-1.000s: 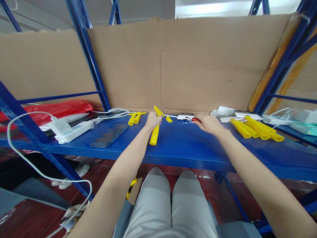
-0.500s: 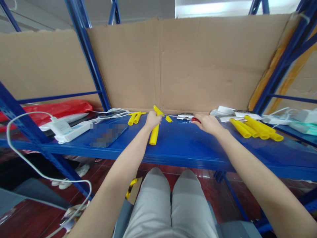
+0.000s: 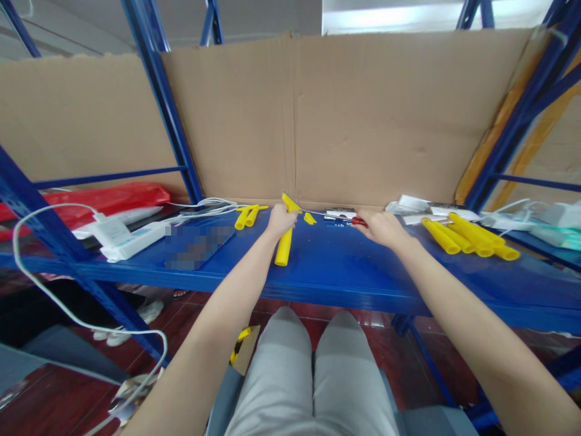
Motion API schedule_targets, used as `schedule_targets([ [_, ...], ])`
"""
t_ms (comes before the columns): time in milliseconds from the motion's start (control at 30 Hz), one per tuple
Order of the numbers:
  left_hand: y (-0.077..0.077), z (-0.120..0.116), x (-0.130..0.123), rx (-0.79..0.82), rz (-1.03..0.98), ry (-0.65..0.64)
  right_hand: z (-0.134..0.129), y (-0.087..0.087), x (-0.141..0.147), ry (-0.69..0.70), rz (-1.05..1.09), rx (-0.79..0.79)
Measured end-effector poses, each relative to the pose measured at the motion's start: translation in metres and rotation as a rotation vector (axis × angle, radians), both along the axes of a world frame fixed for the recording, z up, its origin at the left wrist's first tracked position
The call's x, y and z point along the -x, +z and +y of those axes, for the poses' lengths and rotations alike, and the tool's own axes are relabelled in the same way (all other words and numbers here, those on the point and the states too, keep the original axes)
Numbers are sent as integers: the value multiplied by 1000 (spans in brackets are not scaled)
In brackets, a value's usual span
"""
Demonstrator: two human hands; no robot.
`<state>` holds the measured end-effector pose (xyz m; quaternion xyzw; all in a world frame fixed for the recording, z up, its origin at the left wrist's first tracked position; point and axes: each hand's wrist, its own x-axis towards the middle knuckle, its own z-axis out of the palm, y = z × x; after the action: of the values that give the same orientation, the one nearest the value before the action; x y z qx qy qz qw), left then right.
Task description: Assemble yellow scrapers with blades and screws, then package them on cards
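Note:
My left hand (image 3: 280, 220) is closed round a yellow tube-shaped plastic part (image 3: 284, 249), near its upper end, above the blue shelf. A short crosspiece sticks out over my fingers at the top of the part. My right hand (image 3: 379, 226) grips the red handle of a screwdriver (image 3: 359, 221); its thin metal shaft points left toward the top of the yellow part. Whether the tip touches the part is too small to tell. Just right of my left hand lies a small yellow scrap (image 3: 310, 218).
Two similar yellow parts (image 3: 247, 217) lie to the left, and several yellow tubes (image 3: 472, 235) are piled at the right. A white power strip (image 3: 136, 241) with cables, a red bag (image 3: 109, 197) and a cardboard panel (image 3: 363, 121) border the blue shelf (image 3: 349, 266).
Both hands stay almost in place with the same grips. The screwdriver and the yellow part have shifted only very slightly.

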<state>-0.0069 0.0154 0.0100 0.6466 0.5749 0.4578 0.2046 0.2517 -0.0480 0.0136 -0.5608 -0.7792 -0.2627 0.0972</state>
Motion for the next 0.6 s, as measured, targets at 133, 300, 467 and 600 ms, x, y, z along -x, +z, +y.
schedule_targets([
  [133, 0, -1, 0, -8, -13, -16, 0, 0, 2, -7, 8, 43],
  [300, -1, 0, -1, 0, 24, -6, 2, 0, 0, 9, 45, 15],
  [467, -1, -1, -1, 39, 73, -30, 2, -1, -4, 35, 28, -22],
  [600, -1, -1, -1, 45, 61, -59, 0, 0, -3, 26, 7, -8],
])
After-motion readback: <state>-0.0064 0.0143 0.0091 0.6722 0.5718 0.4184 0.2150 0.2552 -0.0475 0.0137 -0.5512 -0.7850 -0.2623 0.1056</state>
